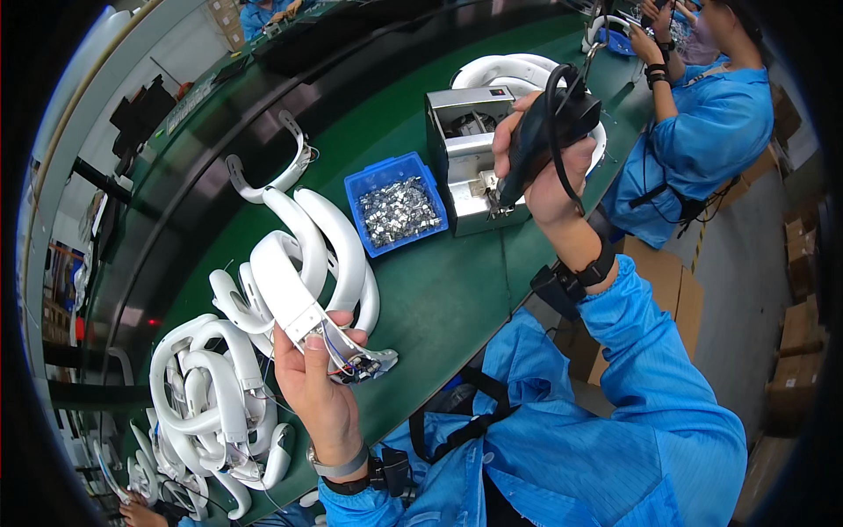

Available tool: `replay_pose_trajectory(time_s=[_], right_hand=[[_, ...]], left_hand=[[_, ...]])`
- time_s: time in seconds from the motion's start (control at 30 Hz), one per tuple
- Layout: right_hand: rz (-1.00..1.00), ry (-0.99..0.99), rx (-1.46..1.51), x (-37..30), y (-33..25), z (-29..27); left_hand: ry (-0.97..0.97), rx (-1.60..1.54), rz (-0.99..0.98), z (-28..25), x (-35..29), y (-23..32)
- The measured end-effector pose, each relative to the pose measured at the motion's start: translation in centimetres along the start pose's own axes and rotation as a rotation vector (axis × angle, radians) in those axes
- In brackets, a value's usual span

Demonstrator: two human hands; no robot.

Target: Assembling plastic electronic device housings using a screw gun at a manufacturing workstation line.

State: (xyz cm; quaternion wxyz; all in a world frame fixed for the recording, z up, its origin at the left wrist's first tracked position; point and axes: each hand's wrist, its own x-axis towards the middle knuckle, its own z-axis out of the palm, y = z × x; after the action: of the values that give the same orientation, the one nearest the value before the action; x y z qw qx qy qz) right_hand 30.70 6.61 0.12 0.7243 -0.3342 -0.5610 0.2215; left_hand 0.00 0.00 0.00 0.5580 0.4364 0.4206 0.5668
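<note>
My left hand (307,378) is closed round a white curved plastic housing (290,290), whose near end is uncovered and shows coloured wires and small dark parts. My right hand (562,180) grips a black electric screwdriver (549,127) with a looping black cable. Its tip points down into the front opening of a metal screw feeder box (470,162); whether a screw sits on the tip is too small to tell. Left of the box stands a blue bin (354,189) full of small shiny metal pieces.
More white curved housings (338,228) lie beyond my left hand, with a tangled heap of them (211,386) at the left. Other white housings (500,70) sit behind the feeder. A co-worker in blue (711,132) works at the right side of the green table (457,299).
</note>
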Motion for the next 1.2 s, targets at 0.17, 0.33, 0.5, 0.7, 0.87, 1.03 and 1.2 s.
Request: replay_pose_trajectory(time_s=[0.17, 0.33, 0.5, 0.7, 0.87, 1.03, 1.2], right_hand=[[0.091, -0.027, 0.000, 1.2, 0.4, 0.1], [0.146, -0.056, 0.019, 1.3, -0.2, 0.8], [0.107, -0.120, 0.305, 2.7, -5.1, 5.0], [-0.116, -0.366, 0.691, 3.0, -12.0, 14.6], [-0.083, -0.406, 0.737, 2.3, -12.1, 18.8], [-0.029, -0.420, 0.781, 1.6, -11.5, 21.2], [0.086, -0.404, 0.703, 1.6, -11.1, 21.3]], left_hand=[[-0.022, -0.016, 0.030, 0.0, 0.4, -0.3], [-0.061, -0.073, 0.023, -0.5, 0.2, -0.2], [-0.121, -0.151, -0.018, -1.6, 0.0, 0.1], [-0.161, -0.183, -0.035, -1.8, 0.0, -0.1], [-0.191, -0.198, -0.036, -2.0, 0.0, 0.0], [-0.220, -0.228, -0.044, -2.3, 0.0, 0.0], [-0.225, -0.251, -0.036, -2.3, 0.2, -0.1]])
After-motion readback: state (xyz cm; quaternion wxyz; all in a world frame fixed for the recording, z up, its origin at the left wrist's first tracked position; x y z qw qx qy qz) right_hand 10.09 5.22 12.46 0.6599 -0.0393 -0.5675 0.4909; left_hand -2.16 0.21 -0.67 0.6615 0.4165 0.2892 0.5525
